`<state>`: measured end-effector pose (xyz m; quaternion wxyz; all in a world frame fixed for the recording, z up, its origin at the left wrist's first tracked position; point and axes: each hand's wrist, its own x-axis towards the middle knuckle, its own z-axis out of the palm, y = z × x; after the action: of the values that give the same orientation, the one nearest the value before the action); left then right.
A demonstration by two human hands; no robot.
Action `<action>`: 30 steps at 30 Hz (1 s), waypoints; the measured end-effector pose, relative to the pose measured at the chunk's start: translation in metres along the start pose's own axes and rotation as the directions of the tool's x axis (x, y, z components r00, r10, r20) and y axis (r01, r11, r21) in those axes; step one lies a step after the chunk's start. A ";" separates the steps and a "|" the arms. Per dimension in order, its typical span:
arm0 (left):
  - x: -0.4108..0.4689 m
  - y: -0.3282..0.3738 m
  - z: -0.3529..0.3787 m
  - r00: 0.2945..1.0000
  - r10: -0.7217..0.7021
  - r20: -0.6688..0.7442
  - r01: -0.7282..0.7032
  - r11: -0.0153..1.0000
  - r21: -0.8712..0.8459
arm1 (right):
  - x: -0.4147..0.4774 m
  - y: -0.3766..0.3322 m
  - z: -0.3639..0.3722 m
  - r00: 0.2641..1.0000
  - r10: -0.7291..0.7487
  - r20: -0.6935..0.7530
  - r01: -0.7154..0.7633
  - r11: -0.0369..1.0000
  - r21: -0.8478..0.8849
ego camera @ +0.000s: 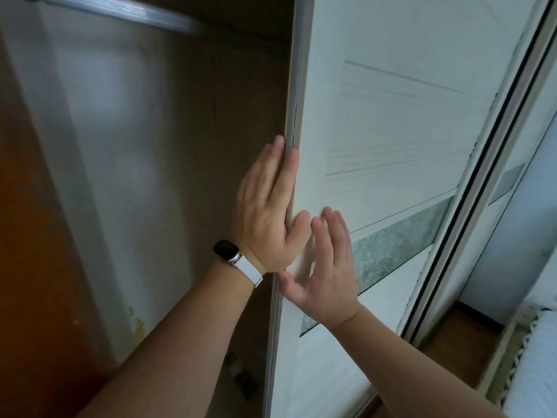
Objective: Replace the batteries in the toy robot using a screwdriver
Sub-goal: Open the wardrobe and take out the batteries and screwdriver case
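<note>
Looking down along both bare forearms; they come up from the bottom of the head view to a sliding wardrobe door [376, 122].

Left wrist: smartwatch [226, 250], dark face, white strap.

Left hand [265, 212]: fingers straight and close together, laid up along the door's left edge, thumb across onto the front face. Nothing held in it, just contact with the door.

Right hand [328, 273]: just beside and below the left one. Fingers spread and straight, flat on the door's front face, thumb down at the left edge. Nothing held in it either.

The door is white with fine horizontal grooves. A patterned glass band [401, 245] runs across it, and the right hand's fingers reach onto its left part.

Right of the door: second panel frame [494, 164] with a dark seam, then a strip of wood floor [464, 333] and the edge of a bed [539, 357] with white bedding.

Left of the door, further back: open wardrobe interior [135, 146], brown back wall, motion-blurred. Metal rail [120, 9] across the top. Small dark items low down near the door edge, too blurred to identify.

Toy robot, screwdriver, batteries: can't tell where they are from this view.
</note>
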<state>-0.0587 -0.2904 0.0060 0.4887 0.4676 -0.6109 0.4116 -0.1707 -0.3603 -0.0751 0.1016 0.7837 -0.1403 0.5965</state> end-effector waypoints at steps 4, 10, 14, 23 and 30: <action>0.006 0.001 0.029 0.999 0.026 -0.022 -0.027 0.999 -0.029 | 0.000 0.029 0.001 1.000 -0.012 -0.012 0.012 1.000 -0.006; 0.018 0.006 0.084 0.998 0.048 -0.041 -0.051 0.995 -0.081 | 0.002 0.081 -0.003 0.999 -0.033 -0.011 0.033 0.999 -0.013; 0.025 0.006 0.124 0.996 0.082 -0.033 -0.084 0.993 -0.078 | 0.001 0.120 0.000 0.999 -0.029 -0.039 0.028 0.999 -0.033; 0.042 0.005 0.207 0.988 0.152 -0.007 -0.151 0.979 -0.139 | -0.002 0.204 0.005 0.997 -0.038 -0.067 0.032 0.996 -0.087; 0.053 0.007 0.266 0.981 0.190 -0.028 -0.192 0.961 -0.201 | 0.001 0.259 0.000 0.998 -0.058 -0.030 0.055 0.993 -0.107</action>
<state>-0.1268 -0.5535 0.0090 0.4942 0.3525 -0.6898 0.3945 -0.2586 -0.6036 -0.0767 0.1623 0.7708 -0.1478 0.5981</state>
